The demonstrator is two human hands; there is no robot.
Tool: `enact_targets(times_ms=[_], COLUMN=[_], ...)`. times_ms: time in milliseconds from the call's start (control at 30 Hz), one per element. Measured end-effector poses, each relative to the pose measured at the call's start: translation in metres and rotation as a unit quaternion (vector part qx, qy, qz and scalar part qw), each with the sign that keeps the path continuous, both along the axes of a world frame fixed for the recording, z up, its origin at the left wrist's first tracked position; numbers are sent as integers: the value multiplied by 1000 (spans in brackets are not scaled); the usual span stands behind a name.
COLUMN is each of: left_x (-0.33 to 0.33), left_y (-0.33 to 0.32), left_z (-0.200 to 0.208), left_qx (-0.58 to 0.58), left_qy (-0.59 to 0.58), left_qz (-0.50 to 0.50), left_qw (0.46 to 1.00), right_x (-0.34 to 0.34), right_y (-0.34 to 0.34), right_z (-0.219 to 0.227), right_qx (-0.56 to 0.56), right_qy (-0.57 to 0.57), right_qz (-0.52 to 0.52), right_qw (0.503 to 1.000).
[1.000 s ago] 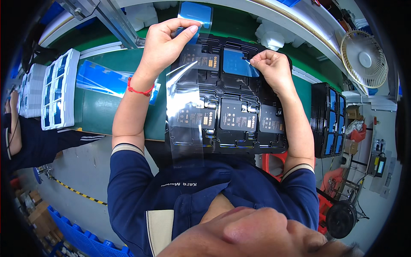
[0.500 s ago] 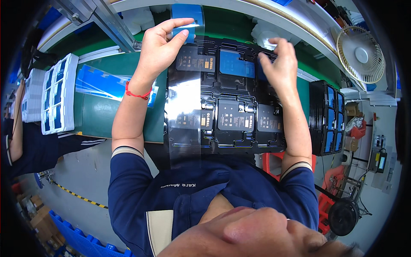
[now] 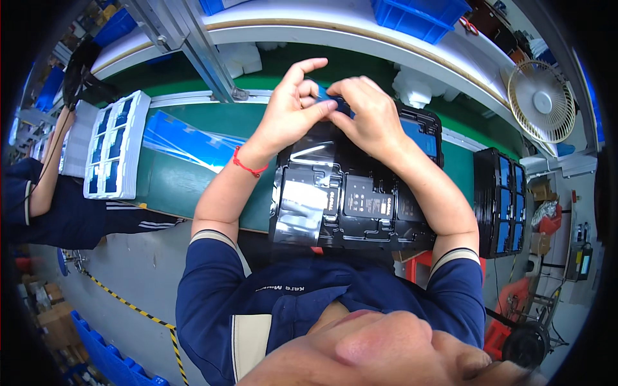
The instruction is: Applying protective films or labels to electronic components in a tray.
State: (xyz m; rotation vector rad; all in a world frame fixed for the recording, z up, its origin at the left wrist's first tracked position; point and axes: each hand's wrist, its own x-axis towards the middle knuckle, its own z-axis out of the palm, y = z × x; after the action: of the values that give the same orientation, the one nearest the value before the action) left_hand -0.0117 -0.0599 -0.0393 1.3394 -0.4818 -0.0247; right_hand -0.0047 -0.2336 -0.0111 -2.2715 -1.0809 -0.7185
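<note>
My left hand [image 3: 297, 106] and my right hand [image 3: 370, 119] meet above the far side of a black moulded tray [image 3: 412, 241]. Both pinch the blue end of a clear film strip [image 3: 302, 199], though fingers hide most of that end. My left index finger sticks out from the pinch. From the hands the glossy strip hangs toward my body, covering the tray's left column. Flat black batteries [image 3: 368, 196] with pale print lie in the tray's near pockets. A blue-faced piece [image 3: 421, 138] shows in a far right pocket, beyond my right wrist.
Blue-and-clear film sheets [image 3: 187, 141] lie on the green table [image 3: 174, 186]. White trays [image 3: 116, 145] stand on edge at left, near another person's arm [image 3: 48, 170]. Stacked black trays [image 3: 499, 206] stand at right. A fan [image 3: 542, 103], a shelf [image 3: 309, 29] and a blue bin [image 3: 415, 19] are beyond.
My right hand has moved left from the tray's far right to join my left hand at the strip's blue end. The whole view has also shifted.
</note>
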Motion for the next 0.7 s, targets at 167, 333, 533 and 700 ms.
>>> enact_targets(times_ms=[167, 333, 533, 700], left_x=[-2, -3, -2, -2], left_y=[0, 6, -5, -9], left_z=[6, 0, 5, 5], left_qx=[10, 103, 158, 230], left_qy=[8, -80, -158, -251], left_qz=[-21, 55, 70, 129], left_qw=[1000, 990, 972, 932], right_x=[0, 4, 4, 6], right_y=[-12, -6, -18, -22], right_z=[-9, -13, -13, -13], right_qx=[36, -7, 5, 36], right_qy=[47, 53, 56, 148], right_qz=[-20, 17, 25, 50], right_qw=[998, 998, 998, 987])
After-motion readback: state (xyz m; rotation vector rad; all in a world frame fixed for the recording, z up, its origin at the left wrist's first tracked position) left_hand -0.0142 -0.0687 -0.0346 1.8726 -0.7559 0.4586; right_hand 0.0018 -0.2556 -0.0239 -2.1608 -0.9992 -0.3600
